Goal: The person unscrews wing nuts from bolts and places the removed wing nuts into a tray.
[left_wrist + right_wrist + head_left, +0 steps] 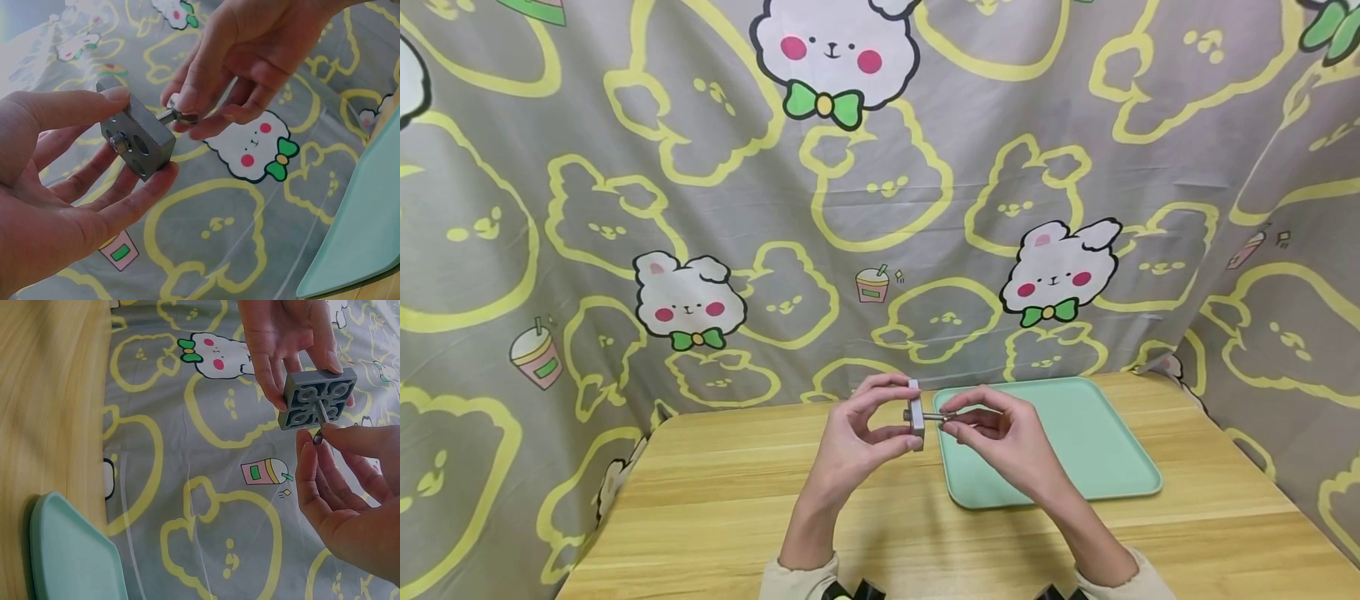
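Observation:
My left hand [853,435] grips a small grey square block [917,427] by its edges, above the table. Holes dot one face of the block [156,133]; its other face [292,395] is recessed and ribbed. A metal bolt [932,417] passes through the middle, its head showing on the left hand's side in the left wrist view. At the bolt's other end, my right hand [1011,429] pinches a small shiny metal piece [185,116] between thumb and fingers. The fingers partly cover that piece, so its exact shape cannot be told.
A mint green tray [1097,442] lies on the wooden table [722,483], behind and to the right of the hands. Close behind the table hangs a grey curtain [760,200] with printed rabbits and yellow outlines.

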The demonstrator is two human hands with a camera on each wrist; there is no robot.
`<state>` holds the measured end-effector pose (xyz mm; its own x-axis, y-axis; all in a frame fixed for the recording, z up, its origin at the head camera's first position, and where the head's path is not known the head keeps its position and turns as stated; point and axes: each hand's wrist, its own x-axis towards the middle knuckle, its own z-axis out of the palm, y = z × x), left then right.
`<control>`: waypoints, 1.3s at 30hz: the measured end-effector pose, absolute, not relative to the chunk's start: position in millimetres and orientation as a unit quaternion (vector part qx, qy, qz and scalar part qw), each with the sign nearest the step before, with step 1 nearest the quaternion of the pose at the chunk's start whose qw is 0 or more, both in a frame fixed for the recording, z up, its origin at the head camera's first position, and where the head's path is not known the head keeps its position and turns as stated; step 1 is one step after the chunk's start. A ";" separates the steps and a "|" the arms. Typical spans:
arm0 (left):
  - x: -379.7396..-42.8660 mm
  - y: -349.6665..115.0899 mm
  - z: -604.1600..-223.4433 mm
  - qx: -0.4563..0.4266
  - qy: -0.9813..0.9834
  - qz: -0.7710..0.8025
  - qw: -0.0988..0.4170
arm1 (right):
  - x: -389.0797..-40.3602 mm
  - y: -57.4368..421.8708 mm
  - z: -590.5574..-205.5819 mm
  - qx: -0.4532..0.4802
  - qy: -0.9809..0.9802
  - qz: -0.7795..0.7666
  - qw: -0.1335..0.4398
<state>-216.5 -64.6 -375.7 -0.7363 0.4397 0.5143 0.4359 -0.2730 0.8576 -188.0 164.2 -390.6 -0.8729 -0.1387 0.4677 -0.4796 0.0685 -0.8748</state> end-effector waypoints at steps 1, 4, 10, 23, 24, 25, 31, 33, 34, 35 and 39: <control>-216.5 -64.7 -375.5 0.363 0.603 0.710 0.001 | -188.1 164.0 -390.7 0.218 -0.718 0.648 0.133; -216.2 -64.6 -375.0 0.361 0.604 0.711 0.001 | -188.3 163.3 -391.0 0.221 -0.717 0.646 0.141; -216.8 -64.3 -375.3 0.367 0.600 0.710 -0.004 | -189.1 162.3 -392.2 0.233 -0.716 0.639 0.159; -216.9 -64.8 -376.3 0.362 0.598 0.715 0.000 | -190.7 160.6 -393.5 0.265 -0.704 0.631 0.188; -216.8 -64.8 -376.3 0.362 0.599 0.715 0.000 | -190.7 160.6 -393.6 0.263 -0.705 0.632 0.186; -216.9 -64.8 -376.3 0.361 0.599 0.715 0.000 | -190.7 160.7 -393.5 0.262 -0.705 0.633 0.183; -216.6 -64.5 -375.1 0.354 0.602 0.716 0.007 | -190.2 160.9 -393.1 0.250 -0.713 0.634 0.166; -216.5 -64.4 -374.8 0.351 0.602 0.717 0.010 | -190.2 160.9 -392.9 0.250 -0.714 0.633 0.165; -216.4 -64.3 -374.6 0.349 0.603 0.717 0.012 | -190.3 160.9 -392.8 0.250 -0.714 0.633 0.164; -216.2 -64.4 -374.5 0.347 0.603 0.718 0.013 | -190.4 161.0 -392.8 0.251 -0.715 0.632 0.164; -215.9 -64.8 -374.7 0.347 0.607 0.715 0.010 | -190.5 161.2 -392.7 0.253 -0.717 0.630 0.158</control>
